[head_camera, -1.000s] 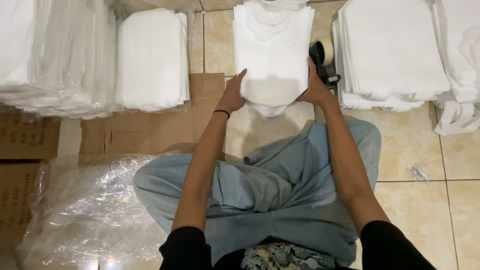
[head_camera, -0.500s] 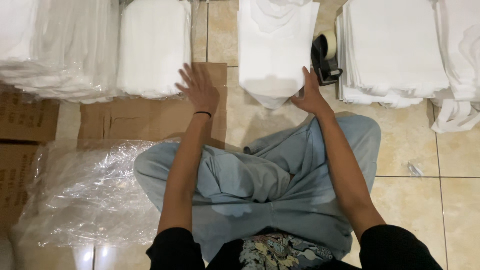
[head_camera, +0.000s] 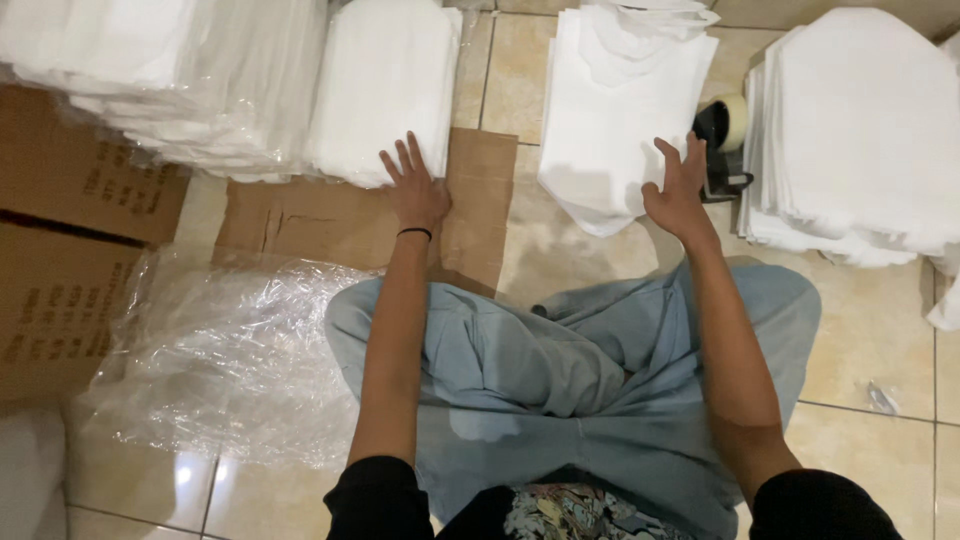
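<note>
The left hand (head_camera: 415, 190) is no longer on the folded white garment (head_camera: 620, 110) it pressed a second ago; it is now spread open, holding nothing, at the near edge of the bagged white stack (head_camera: 385, 85) beside the flattened cardboard (head_camera: 300, 215) on the floor. The right hand (head_camera: 678, 188) is lifted, fingers splayed, just off the garment's near right corner, beside the tape dispenser (head_camera: 722, 135). The garment is left released on the floor tiles ahead, so folding looks finished.
</note>
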